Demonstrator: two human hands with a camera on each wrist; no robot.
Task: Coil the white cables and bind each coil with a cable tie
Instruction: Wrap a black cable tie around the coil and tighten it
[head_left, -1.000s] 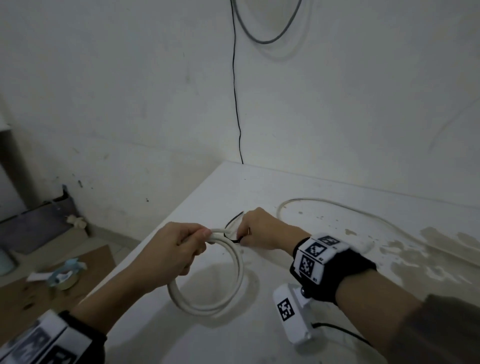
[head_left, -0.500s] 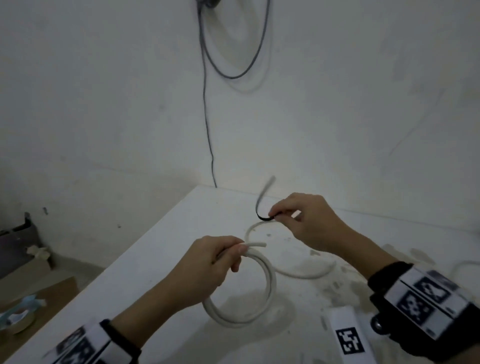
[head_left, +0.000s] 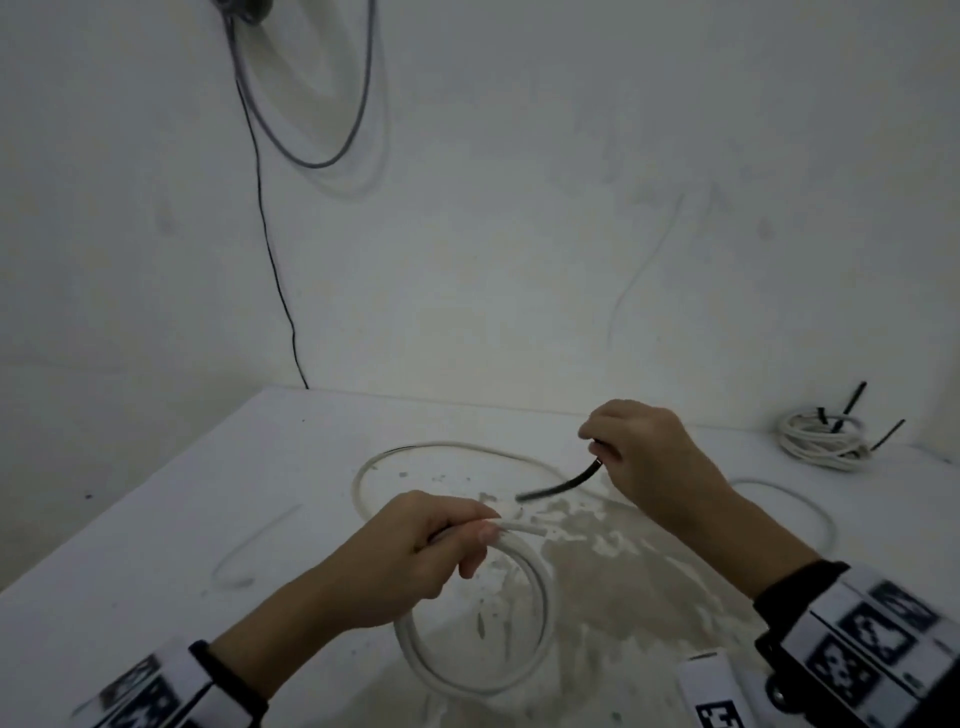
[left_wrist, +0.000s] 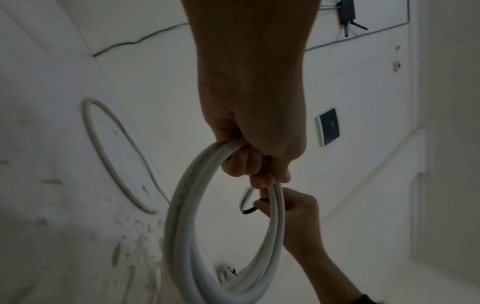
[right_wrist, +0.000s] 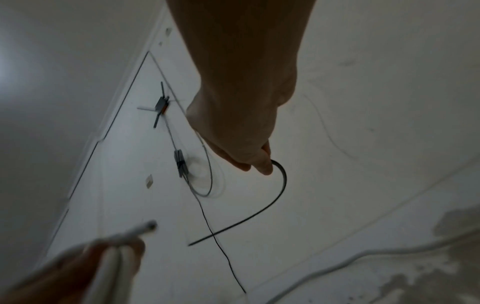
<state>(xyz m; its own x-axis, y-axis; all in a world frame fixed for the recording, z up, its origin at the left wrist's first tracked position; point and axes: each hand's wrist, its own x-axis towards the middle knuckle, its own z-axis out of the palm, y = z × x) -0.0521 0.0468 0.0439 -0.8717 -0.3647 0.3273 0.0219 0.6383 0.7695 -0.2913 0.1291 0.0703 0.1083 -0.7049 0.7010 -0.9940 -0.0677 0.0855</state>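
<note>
My left hand (head_left: 431, 551) grips a coil of white cable (head_left: 535, 613) at its top, above the white table (head_left: 208, 499); the cable's cut end (head_left: 535, 531) sticks out past the fingers. In the left wrist view the coil (left_wrist: 182, 205) hangs in several turns from that fist (left_wrist: 249, 162). My right hand (head_left: 639, 462) is held a little beyond and to the right, pinching one end of a black cable tie (head_left: 563, 484) whose free tail curves down to the left. The right wrist view shows the tie (right_wrist: 262, 207) arcing from the fingertips (right_wrist: 262, 164).
A loose white cable (head_left: 363, 467) loops on the table behind the hands. A bound white coil with black ties (head_left: 821, 436) lies at the far right by the wall. A grey cable (head_left: 311, 156) hangs on the wall. The tabletop is stained in the middle (head_left: 597, 561).
My right hand has drawn away from the coil to the right with the cable tie, whose tail now points down-left instead of up. The left hand keeps holding the coil.
</note>
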